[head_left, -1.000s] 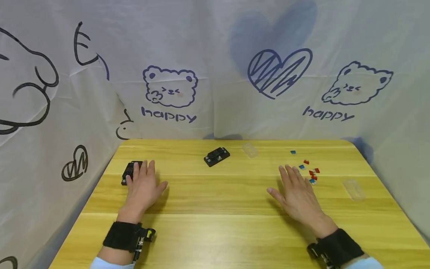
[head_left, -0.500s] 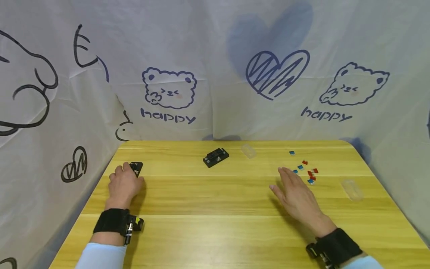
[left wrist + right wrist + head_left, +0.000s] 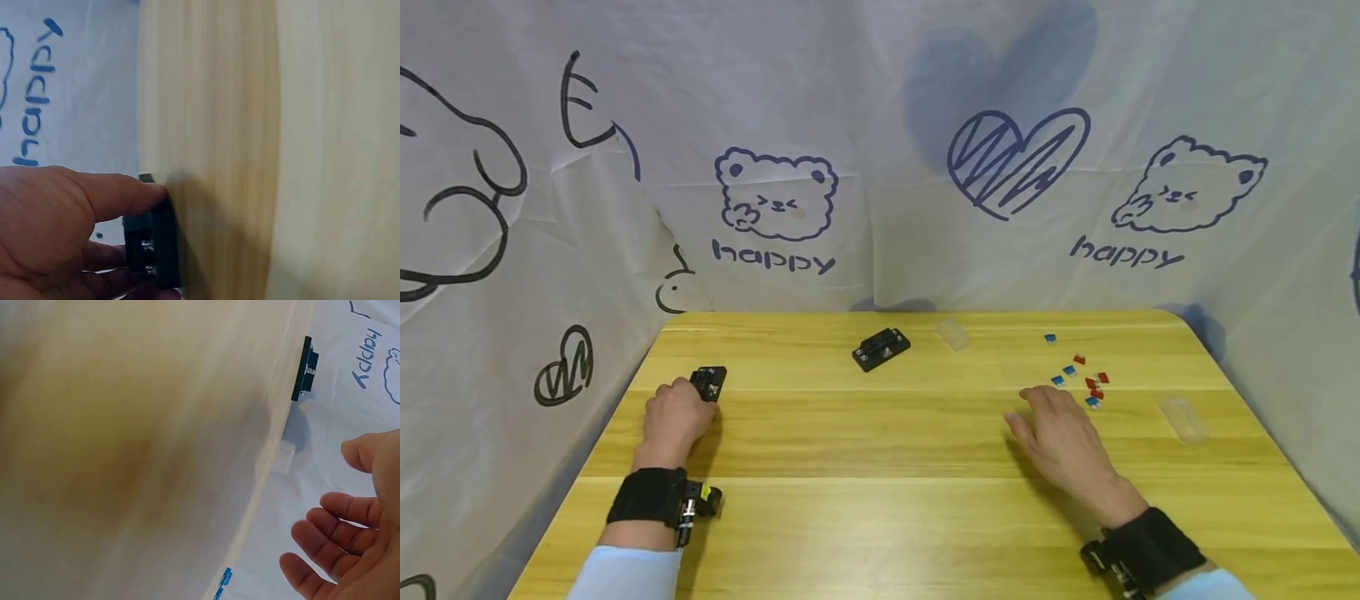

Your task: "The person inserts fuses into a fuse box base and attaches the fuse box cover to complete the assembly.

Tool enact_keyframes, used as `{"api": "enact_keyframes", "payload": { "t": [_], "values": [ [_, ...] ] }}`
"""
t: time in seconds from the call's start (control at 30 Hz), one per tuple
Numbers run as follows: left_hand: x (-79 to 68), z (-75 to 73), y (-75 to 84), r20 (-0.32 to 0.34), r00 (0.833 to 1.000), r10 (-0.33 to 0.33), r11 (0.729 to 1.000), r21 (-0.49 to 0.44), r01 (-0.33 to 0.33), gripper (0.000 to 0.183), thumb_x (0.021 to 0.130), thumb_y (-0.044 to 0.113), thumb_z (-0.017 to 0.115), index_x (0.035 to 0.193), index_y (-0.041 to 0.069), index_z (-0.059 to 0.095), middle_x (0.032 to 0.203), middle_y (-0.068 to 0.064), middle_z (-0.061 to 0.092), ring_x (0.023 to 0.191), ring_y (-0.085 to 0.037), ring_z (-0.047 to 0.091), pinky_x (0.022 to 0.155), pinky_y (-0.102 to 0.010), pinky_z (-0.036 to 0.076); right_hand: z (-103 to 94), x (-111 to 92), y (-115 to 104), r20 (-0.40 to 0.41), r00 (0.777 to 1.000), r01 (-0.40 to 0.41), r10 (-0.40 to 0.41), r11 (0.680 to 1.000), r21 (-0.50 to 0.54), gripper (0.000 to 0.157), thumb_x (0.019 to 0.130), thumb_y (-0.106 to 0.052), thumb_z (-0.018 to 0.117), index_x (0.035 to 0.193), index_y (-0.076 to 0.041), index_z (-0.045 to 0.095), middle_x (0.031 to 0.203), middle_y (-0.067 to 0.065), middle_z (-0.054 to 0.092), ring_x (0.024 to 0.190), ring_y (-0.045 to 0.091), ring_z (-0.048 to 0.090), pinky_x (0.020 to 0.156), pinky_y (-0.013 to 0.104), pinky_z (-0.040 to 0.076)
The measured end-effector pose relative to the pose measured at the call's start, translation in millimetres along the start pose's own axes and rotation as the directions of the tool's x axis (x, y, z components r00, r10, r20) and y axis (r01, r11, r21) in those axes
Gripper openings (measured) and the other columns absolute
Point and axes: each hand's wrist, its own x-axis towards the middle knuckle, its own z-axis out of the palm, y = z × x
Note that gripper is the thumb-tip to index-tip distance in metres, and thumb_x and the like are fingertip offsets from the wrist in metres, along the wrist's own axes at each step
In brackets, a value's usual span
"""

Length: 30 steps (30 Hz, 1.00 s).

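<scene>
At the table's left side, my left hand (image 3: pixel 673 421) grips a black fuse holder (image 3: pixel 711 382) with metal screw terminals. The left wrist view shows the thumb on one side of this fuse holder (image 3: pixel 165 244) and fingers on the other; its far end is partly hidden by the hand. My right hand (image 3: pixel 1067 442) hovers with relaxed, slightly bent fingers and holds nothing. Just beyond its fingertips lie several small blade fuses, some blue (image 3: pixel 1070 370) and some red (image 3: pixel 1091 383). In the right wrist view, the right hand (image 3: pixel 350 544) has its thumb apart from the fingers.
A second black fuse holder (image 3: pixel 881 348) lies near the table's back edge. Beside it is a clear plastic cover (image 3: pixel 953 335); another clear cover (image 3: pixel 1184 420) lies at the right. White cloth walls (image 3: pixel 880 167) with drawings enclose the wooden table (image 3: pixel 880 450).
My left hand has moved left and its fingers have closed round the fuse holder, which has shifted slightly. My right hand has stayed nearly in place, its fingers bending a little more.
</scene>
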Motion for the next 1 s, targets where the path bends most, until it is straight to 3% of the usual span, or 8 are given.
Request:
{"api": "enact_keyframes", "payload": {
  "t": [0.1, 0.27, 0.47, 0.63, 0.77, 1.0],
  "values": [
    [-9.3, 0.9, 8.6, 0.034, 0.999, 0.029, 1.000, -0.012, -0.029, 0.053, 0.083, 0.019, 0.065, 0.113, -0.021, 0.047, 0.098, -0.037, 0.051, 0.091, -0.052, 0.049, 0.078, -0.057, 0.042, 1.8, -1.1, 1.2, -0.029, 1.000, 0.011, -0.012, 1.000, -0.027, 0.029, 0.093, -0.026, 0.062, 0.103, 0.001, 0.063, 0.096, 0.018, 0.063, 0.086, 0.033, 0.059, 0.072, 0.047, 0.050],
    [-24.4, 6.8, 28.0, 0.078, 0.992, 0.099, 0.995, -0.017, -0.098, 0.056, 0.078, 0.016, 0.068, 0.120, -0.015, 0.047, 0.099, -0.032, 0.054, 0.085, -0.044, 0.052, 0.071, -0.051, 0.045, 1.3, -1.6, 0.8, -0.017, 1.000, -0.009, 0.008, 0.999, -0.041, 0.012, 0.091, -0.019, 0.059, 0.084, -0.009, 0.061, 0.075, 0.005, 0.055, 0.065, 0.018, 0.049, 0.055, 0.034, 0.043],
    [-41.2, 19.4, 58.0, 0.115, 0.975, 0.191, 0.982, -0.010, -0.191, 0.058, 0.075, 0.010, 0.069, 0.126, -0.008, 0.050, 0.104, -0.028, 0.057, 0.090, -0.040, 0.053, 0.078, -0.051, 0.046, -0.1, -1.7, -4.1, -0.003, 0.999, -0.045, 0.045, 0.999, -0.020, 0.011, 0.091, -0.018, 0.057, 0.084, -0.011, 0.060, 0.076, 0.003, 0.055, 0.065, 0.015, 0.049, 0.053, 0.032, 0.043],
    [-54.0, 35.4, 86.8, 0.142, 0.948, 0.286, 0.958, -0.056, -0.280, 0.060, 0.071, 0.006, 0.073, 0.129, 0.004, 0.055, 0.109, -0.021, 0.059, 0.092, -0.035, 0.052, 0.081, -0.048, 0.046, -1.0, -0.8, -12.5, 0.012, 0.997, -0.070, 0.070, 0.997, 0.006, 0.011, 0.091, -0.019, 0.059, 0.085, -0.011, 0.061, 0.078, 0.003, 0.056, 0.066, 0.016, 0.050, 0.055, 0.033, 0.044],
    [-61.5, 47.0, 106.6, 0.180, 0.927, 0.330, 0.943, -0.105, -0.315, 0.062, 0.070, 0.004, 0.074, 0.128, 0.014, 0.058, 0.111, -0.016, 0.059, 0.094, -0.033, 0.050, 0.084, -0.045, 0.045, -0.3, -1.2, -19.4, 0.035, 0.995, -0.094, 0.093, 0.995, 0.040, 0.010, 0.091, -0.019, 0.059, 0.084, -0.012, 0.060, 0.078, 0.003, 0.057, 0.064, 0.015, 0.048, 0.055, 0.033, 0.043],
    [-69.8, 59.5, 129.4, 0.198, 0.895, 0.401, 0.913, -0.167, -0.372, 0.061, 0.071, 0.003, 0.075, 0.128, 0.018, 0.059, 0.116, -0.013, 0.058, 0.098, -0.032, 0.049, 0.086, -0.045, 0.044, 3.6, -2.0, -27.0, 0.052, 0.993, -0.109, 0.106, 0.992, 0.060, 0.010, 0.091, -0.019, 0.058, 0.083, -0.013, 0.061, 0.077, 0.001, 0.056, 0.064, 0.014, 0.048, 0.056, 0.032, 0.043]
  ]
}}
